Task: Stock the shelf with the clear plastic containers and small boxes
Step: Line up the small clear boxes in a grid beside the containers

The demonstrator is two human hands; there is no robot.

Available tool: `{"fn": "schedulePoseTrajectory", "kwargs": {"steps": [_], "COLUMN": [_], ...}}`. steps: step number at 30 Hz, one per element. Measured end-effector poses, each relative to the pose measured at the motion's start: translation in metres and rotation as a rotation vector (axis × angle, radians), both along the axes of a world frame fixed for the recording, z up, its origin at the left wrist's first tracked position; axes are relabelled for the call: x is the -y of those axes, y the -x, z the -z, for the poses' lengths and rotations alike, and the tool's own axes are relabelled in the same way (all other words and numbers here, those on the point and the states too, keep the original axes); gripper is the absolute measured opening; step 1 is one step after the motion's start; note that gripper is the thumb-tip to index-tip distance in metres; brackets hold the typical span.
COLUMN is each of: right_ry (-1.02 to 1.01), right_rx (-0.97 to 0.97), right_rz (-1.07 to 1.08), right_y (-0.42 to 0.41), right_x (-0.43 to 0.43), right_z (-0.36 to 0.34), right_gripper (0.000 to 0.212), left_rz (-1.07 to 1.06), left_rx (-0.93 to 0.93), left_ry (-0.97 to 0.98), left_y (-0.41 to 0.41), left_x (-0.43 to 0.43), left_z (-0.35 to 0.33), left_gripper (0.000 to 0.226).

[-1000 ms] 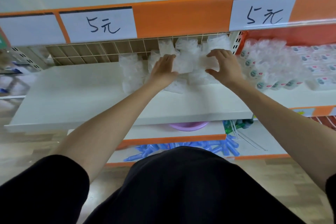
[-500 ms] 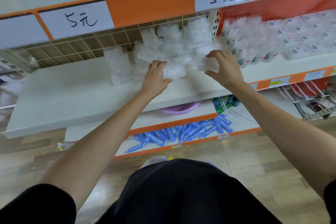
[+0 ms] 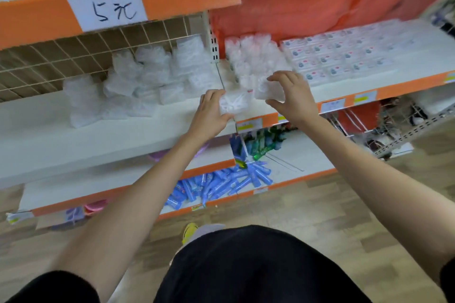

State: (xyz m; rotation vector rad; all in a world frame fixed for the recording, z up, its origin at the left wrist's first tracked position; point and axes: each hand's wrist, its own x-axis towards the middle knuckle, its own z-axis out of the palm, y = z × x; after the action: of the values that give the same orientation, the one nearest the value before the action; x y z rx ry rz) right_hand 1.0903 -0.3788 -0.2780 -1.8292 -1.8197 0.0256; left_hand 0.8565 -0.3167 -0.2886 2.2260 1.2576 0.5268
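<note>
My left hand (image 3: 210, 115) grips a container (image 3: 235, 104) over the shelf's (image 3: 123, 138) near edge. My right hand (image 3: 295, 97) seems to pinch a box (image 3: 269, 91) just right of it, though blur hides the grip. Both are probably meant for the far stack (image 3: 256, 56).

Crinkly clear plastic containers (image 3: 152, 69) lie heaped on the white shelf (image 3: 73, 140), with small boxes (image 3: 344, 56) in flat rows to their right.
</note>
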Motion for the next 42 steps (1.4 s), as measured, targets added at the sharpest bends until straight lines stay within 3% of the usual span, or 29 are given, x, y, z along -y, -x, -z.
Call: {"fn": "schedulePoseTrajectory", "kwargs": {"steps": [12, 27, 42], "right_ry": [0.043, 0.155, 0.183], "right_rx": [-0.011, -0.02, -0.103], "right_rz": [0.155, 0.265, 0.059], "right_y": [-0.184, -0.406, -0.527], "right_x": [0.061, 0.041, -0.037], "right_z": [0.012, 0.03, 0.044], "right_gripper": [0.054, 0.055, 0.05], "left_rz": [0.089, 0.143, 0.023], "left_rx": [0.006, 0.02, -0.142], "left_ry": [0.048, 0.068, 0.119], "left_y": [-0.186, -0.422, -0.5], "left_x": [0.023, -0.044, -0.061], "left_z": [0.007, 0.034, 0.043], "left_gripper": [0.062, 0.062, 0.062]}}
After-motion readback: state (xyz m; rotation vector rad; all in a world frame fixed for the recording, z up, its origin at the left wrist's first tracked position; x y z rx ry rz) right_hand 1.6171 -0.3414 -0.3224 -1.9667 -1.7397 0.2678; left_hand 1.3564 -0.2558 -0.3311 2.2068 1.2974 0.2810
